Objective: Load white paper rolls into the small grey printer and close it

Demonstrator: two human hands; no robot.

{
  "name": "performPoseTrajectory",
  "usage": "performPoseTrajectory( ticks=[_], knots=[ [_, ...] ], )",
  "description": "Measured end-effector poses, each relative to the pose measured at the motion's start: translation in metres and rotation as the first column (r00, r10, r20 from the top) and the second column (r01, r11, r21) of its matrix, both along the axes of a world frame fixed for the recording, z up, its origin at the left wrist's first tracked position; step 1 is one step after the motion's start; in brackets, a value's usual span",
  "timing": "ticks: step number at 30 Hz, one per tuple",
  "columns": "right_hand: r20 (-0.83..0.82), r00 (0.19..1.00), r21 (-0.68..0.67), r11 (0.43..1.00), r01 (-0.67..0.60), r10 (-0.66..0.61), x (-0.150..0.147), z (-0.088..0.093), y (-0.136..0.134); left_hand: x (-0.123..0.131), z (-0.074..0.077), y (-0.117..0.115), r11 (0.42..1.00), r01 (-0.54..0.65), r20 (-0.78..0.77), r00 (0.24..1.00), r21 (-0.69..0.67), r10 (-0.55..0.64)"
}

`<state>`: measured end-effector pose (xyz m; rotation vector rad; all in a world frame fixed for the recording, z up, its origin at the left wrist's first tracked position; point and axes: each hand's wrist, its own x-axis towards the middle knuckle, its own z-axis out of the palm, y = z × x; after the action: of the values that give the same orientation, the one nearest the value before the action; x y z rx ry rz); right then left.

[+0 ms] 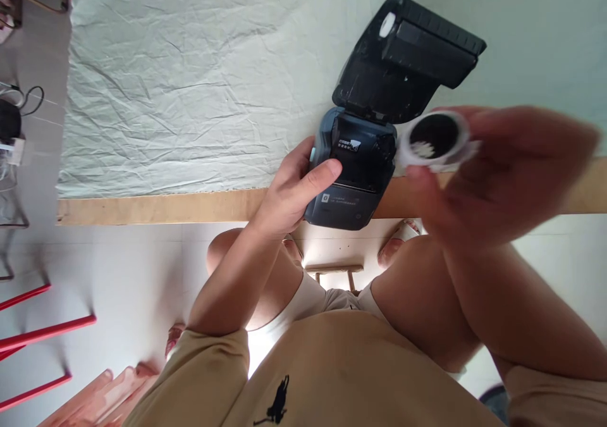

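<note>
A dark blue-grey label printer [353, 167] sits at the near edge of the table, its black lid [408, 54] swung open and standing up behind it. My left hand [294, 190] grips the printer's left side, thumb lying across its top. My right hand [497, 174], blurred by motion, holds a white paper roll [436, 139] with a dark hollow core just to the right of the printer's open bay. The roll hangs above the table edge, apart from the printer.
A wrinkled pale green cloth [190, 79] covers the table, whose wooden edge [156, 207] runs across the view. My bare knees and a stool show below. Red metal bars [42, 335] stand at the lower left, cables and small devices [14, 117] at the far left.
</note>
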<state>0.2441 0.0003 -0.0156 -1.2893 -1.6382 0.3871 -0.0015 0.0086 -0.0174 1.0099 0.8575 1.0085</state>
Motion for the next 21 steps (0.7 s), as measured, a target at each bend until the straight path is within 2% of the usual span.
performPoseTrajectory(
  ticks=[3, 5, 9, 13, 16, 21],
  knots=[
    [0.135, 0.990, 0.282, 0.956, -0.078, 0.041, -0.028, 0.011, -0.004, -0.002, 0.001, 0.002, 1.000, 0.026, -0.032, 0.999, 0.001, -0.026],
    [0.224, 0.974, 0.366, 0.923, -0.117, 0.035, -0.036, 0.014, 0.000, -0.003, 0.001, 0.003, 0.999, 0.049, -0.021, 0.999, 0.006, -0.049],
    [0.227, 0.973, 0.384, 0.913, -0.134, 0.047, -0.037, 0.012, 0.008, -0.004, 0.001, 0.002, 0.997, 0.072, -0.013, 0.997, 0.015, -0.072],
    [0.235, 0.972, 0.424, 0.898, -0.120, 0.019, -0.034, 0.009, 0.007, -0.003, 0.001, 0.000, 0.999, 0.045, -0.068, 0.997, 0.027, -0.043],
    [0.269, 0.963, 0.413, 0.904, -0.110, -0.006, -0.035, 0.008, 0.003, -0.003, -0.001, 0.000, 0.998, 0.012, -0.047, 0.999, 0.062, -0.009],
    [0.335, 0.937, 0.436, 0.865, -0.247, 0.099, -0.036, 0.006, -0.005, -0.004, -0.006, 0.000, 0.998, 0.006, -0.015, 1.000, 0.065, -0.005]
  ],
)
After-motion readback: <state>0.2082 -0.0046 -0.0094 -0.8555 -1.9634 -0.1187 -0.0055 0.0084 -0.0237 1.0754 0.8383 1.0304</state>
